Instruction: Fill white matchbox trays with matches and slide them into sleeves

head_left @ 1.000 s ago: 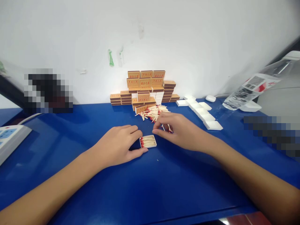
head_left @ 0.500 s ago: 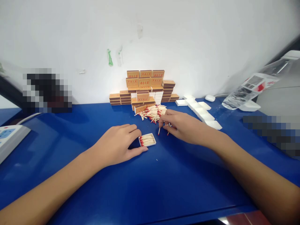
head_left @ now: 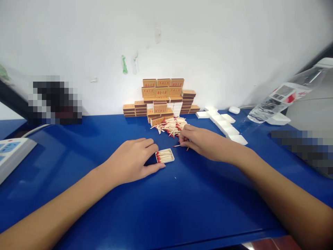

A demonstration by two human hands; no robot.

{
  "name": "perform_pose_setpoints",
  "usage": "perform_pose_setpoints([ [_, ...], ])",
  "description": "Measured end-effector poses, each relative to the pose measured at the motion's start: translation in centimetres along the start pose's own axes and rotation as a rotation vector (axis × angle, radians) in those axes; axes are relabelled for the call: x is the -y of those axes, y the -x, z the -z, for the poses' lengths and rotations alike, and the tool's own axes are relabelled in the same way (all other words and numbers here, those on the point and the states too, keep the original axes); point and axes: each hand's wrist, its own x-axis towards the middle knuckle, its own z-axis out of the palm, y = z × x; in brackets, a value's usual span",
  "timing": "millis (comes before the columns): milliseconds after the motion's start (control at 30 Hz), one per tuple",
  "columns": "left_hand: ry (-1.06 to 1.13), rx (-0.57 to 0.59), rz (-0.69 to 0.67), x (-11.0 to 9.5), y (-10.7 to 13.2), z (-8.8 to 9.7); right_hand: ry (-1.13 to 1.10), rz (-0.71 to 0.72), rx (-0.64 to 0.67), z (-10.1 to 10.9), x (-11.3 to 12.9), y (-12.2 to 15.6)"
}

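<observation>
A small white matchbox tray [head_left: 165,156], partly filled with red-tipped matches, lies on the blue table [head_left: 166,208]. My left hand [head_left: 130,160] rests on the table with thumb and fingers against the tray's left end. My right hand [head_left: 201,141] is just right of the tray, fingers pinched on a few matches whose ends stick out below the fingertips. Right behind that hand lies the loose pile of matches [head_left: 170,125].
Stacked orange matchboxes [head_left: 161,95] stand against the white wall. A row of white empty trays [head_left: 223,125] runs back right. A tilted plastic water bottle [head_left: 281,99] is at the right, a white power strip [head_left: 10,152] at the left edge.
My right hand moved from beside the tray back toward the pile and picked up a few matches. My left hand and the tray stayed put.
</observation>
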Motion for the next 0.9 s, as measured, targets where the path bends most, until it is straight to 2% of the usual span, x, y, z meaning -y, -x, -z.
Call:
perform_pose_setpoints([
  [133,0.003,-0.021,-0.008,0.1,0.0,-0.1,-0.041,0.041,-0.05,0.2,2.2,0.5],
  [333,-0.004,-0.018,-0.017,0.2,0.0,-0.3,0.096,0.087,-0.11,-2.3,4.8,0.2],
  [567,-0.007,-0.019,-0.024,0.1,0.0,-0.2,0.049,0.133,-0.177,-2.8,4.4,0.0],
  [900,0.0,-0.038,-0.029,0.1,0.1,-0.2,0.016,0.13,-0.138,-2.5,3.9,-0.2],
])
